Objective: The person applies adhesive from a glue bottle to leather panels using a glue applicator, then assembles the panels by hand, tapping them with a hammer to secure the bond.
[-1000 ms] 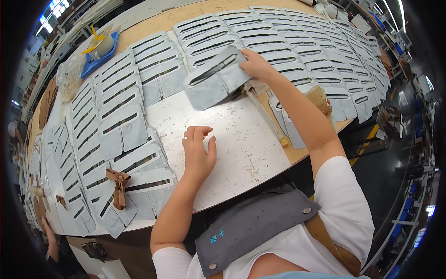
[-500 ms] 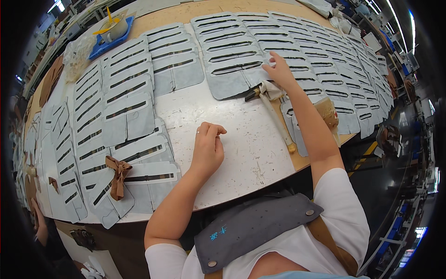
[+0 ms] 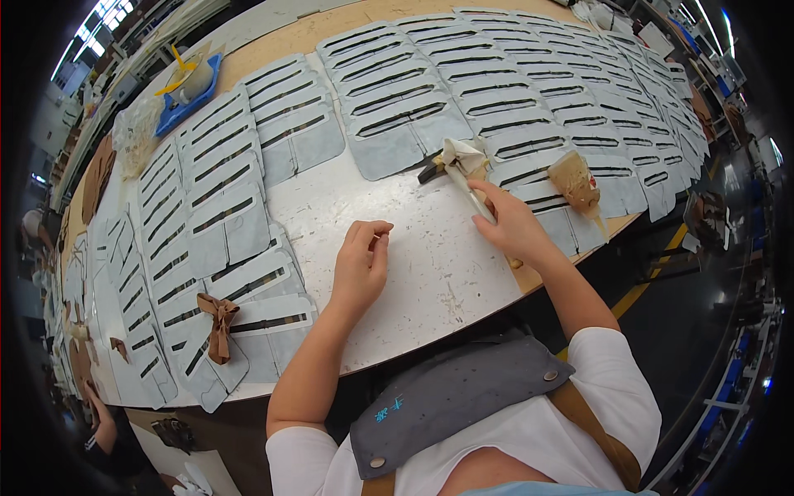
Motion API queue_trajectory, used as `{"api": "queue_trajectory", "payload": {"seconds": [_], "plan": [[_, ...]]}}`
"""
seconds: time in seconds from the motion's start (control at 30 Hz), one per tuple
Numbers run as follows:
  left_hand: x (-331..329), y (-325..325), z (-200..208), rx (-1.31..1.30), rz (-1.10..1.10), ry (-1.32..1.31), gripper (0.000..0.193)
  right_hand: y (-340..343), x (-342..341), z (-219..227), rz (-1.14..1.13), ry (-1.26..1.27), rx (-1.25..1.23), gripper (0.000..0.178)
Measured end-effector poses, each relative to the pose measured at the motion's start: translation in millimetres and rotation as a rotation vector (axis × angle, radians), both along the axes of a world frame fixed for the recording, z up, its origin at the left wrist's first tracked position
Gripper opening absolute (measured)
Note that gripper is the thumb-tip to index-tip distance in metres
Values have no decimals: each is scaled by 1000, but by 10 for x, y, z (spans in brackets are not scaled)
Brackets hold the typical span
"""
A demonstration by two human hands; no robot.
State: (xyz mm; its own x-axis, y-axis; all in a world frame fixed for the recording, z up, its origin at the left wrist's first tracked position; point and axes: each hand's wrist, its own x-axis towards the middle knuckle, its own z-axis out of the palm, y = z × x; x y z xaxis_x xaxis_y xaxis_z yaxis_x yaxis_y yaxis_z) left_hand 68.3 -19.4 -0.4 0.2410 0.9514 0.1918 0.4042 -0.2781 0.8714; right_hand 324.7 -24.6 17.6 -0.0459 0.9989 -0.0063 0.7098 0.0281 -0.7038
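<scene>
My right hand point(image 3: 517, 225) curls thumb and fingers round the pale handle of a hammer point(image 3: 473, 197), which lies on the white board point(image 3: 413, 285). The hammer's dark head points left, and white wrapping covers its neck. Over the middle of the board is my left hand point(image 3: 361, 260), loosely closed, with nothing visible in it. Grey flat panels with dark slots lie in overlapping rows; one stack point(image 3: 405, 149) is just beyond the hammer. A stained tan block point(image 3: 575, 183) rests on panels right of my right hand.
A brown cloth strip point(image 3: 219, 326) lies tied on the left panels. Far left are a blue tray point(image 3: 186, 107) with a pot and a crumpled clear plastic bag point(image 3: 136, 128). Another person's arm point(image 3: 103, 422) shows at the lower left.
My right hand has drawn back from above the far panels to the hammer handle, its fingers now curled round it. My left hand stays over the board, little changed.
</scene>
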Motion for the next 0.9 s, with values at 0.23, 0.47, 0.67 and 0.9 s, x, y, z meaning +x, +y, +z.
{"api": "queue_trajectory", "payload": {"seconds": [0.23,0.47,0.67,0.9], "plan": [[-385,334,121,110,12,230,15,-456,164,150,30,30,-83,53],[-967,1217,-149,370,92,690,26,-718,306,94,27,31,95,54],[-923,1742,45,208,-18,991,26,-456,621,-1,-159,15,162,50],[-816,1904,95,163,-150,1285,13,-315,768,-110,-211,-96,226,48]]}}
